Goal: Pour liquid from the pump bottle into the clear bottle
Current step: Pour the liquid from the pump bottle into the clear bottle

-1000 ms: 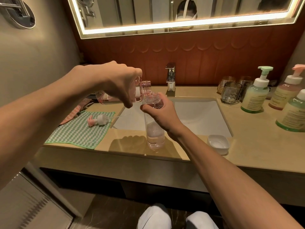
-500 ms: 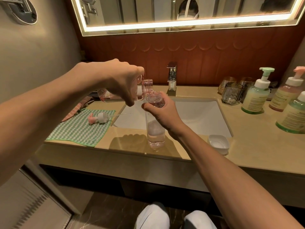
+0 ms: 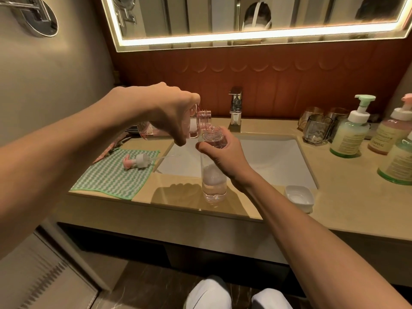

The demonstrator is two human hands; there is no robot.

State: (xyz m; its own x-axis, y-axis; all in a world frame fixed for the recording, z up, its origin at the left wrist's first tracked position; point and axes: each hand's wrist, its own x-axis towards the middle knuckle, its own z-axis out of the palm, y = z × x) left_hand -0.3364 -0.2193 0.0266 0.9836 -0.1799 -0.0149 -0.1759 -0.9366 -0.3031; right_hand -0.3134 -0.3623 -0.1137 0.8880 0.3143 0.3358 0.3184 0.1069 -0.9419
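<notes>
Pump bottle (image 3: 201, 120), with its pump off, lies almost level in your left hand (image 3: 169, 114). Its long axis runs left to right, base toward the left wall, and the open threaded neck points right and slightly down, just above the mouth of the clear bottle (image 3: 214, 179). Your left fingers curl over its pink body from above and hold it in the air over the left edge of the sink (image 3: 278, 157). A thin run of liquid appears to pass from the lip into the mouth below. The clear bottle stands upright on the front strip of the worktop (image 3: 345, 197), with foam over clear liquid in its lower part. Your right hand (image 3: 225, 157) wraps its fingers round the shoulder just under the mouth. The pump head (image 3: 136, 161) lies on its side on the green checked cloth (image 3: 113, 177) at your left, its tube pointing toward the sink.
</notes>
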